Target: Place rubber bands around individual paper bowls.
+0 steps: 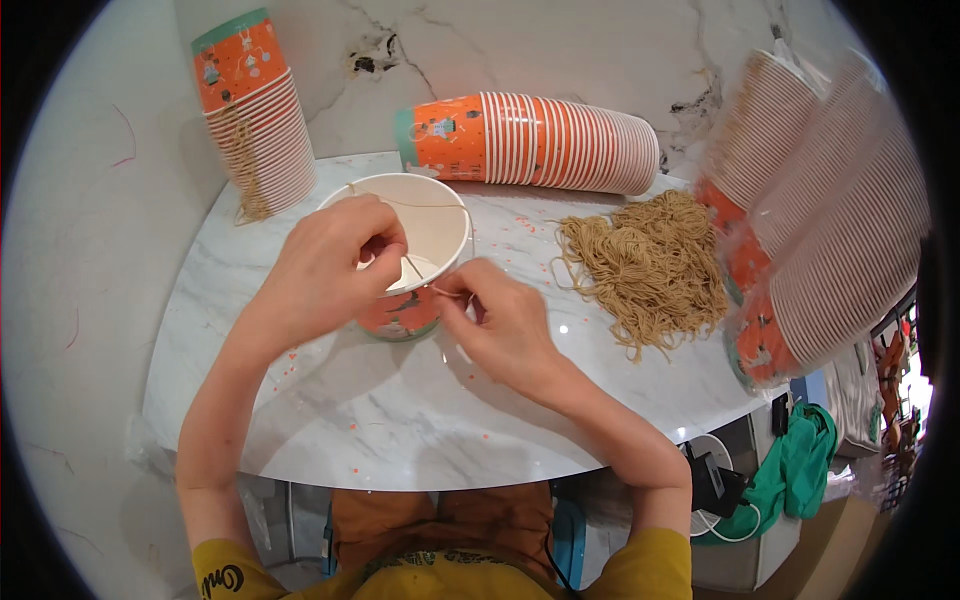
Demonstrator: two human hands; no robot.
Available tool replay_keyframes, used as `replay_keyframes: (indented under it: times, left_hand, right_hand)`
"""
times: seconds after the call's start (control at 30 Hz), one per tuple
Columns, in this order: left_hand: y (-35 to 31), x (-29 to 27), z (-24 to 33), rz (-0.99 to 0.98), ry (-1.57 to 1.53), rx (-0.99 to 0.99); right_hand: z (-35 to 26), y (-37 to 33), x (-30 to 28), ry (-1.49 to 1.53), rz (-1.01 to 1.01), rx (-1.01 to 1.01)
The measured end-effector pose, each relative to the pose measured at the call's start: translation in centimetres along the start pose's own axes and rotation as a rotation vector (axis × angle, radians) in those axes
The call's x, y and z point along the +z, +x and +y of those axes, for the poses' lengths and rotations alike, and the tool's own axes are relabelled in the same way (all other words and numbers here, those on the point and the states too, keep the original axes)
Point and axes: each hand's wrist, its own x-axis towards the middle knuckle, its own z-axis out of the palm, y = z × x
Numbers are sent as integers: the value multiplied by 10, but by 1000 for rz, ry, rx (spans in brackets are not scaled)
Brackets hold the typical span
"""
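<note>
An orange paper bucket (398,318) with a white rim and white inside stands upright on the table in front of me. A thin tan cord (430,206) crosses its opening near the far side. My left hand (335,262) is over the bucket's near left rim, fingers pinched; a piece of cord shows beside its fingertips, inside the opening. At the bucket's right side, just outside the rim, my right hand (500,318) pinches a cord end between thumb and forefinger. Whether the cord passes through the bucket's wall is hidden by my fingers.
A heap of tan cords (650,265) lies to the right on the marble-look table (400,430). Nested buckets (560,140) lie along the back; another stack (265,140), with cords hanging on it, stands back left. Plastic-wrapped stacks (840,240) lean at the right edge. Small orange scraps are scattered about.
</note>
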Motion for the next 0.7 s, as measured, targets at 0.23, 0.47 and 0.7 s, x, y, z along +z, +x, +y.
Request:
replay_keyframes:
  times: [0.23,0.47,0.7]
  left_hand:
    - [-65,39,8,353,148,276]
    - [-72,80,-33,232,-288,-65]
    - [-46,78,-53,181,-613,-157]
  right_hand:
    - [-6,6,-22,-460,320,-495]
    - [-11,-7,6,-339,174,-511]
    - [-4,-1,19,-425,229,-485]
